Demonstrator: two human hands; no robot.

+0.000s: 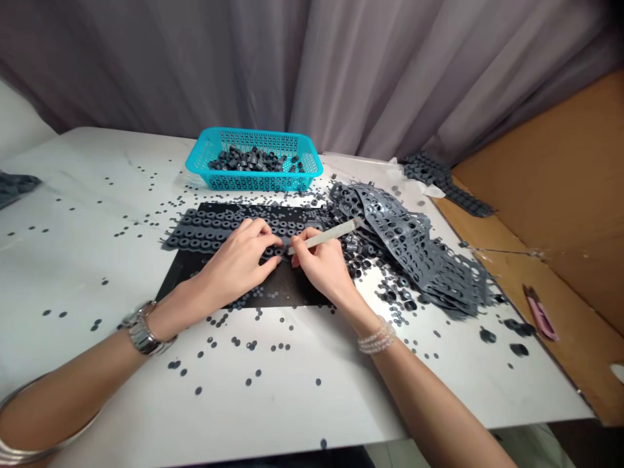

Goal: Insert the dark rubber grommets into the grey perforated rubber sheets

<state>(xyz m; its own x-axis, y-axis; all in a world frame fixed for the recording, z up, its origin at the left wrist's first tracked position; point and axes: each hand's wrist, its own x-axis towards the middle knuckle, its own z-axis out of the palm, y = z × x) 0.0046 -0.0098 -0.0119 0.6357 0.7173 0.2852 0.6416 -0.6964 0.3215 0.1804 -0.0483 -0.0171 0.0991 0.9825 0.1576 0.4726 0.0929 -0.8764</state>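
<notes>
A dark grey moulded rubber sheet (199,224) with rows of raised rings lies across a black mat (178,276). My left hand (244,257) rests on the sheet, its thumb and fingertips closed at the near edge beside one ring. Just right of those fingertips, my right hand (324,263) grips a slim tool with a pale, flat handle (334,233). The handle slants up to the right, and the working tip is hidden by the fingers and too small to make out. Small dark discs are scattered around the mat.
A blue basket (253,174) of black rubber pieces stands behind the mat. Perforated grey sheets (414,240) are heaped at right among loose pieces (404,296). A pink-handled cutter (541,315) lies on the brown board at far right. Another sheet (17,187) sits at far left.
</notes>
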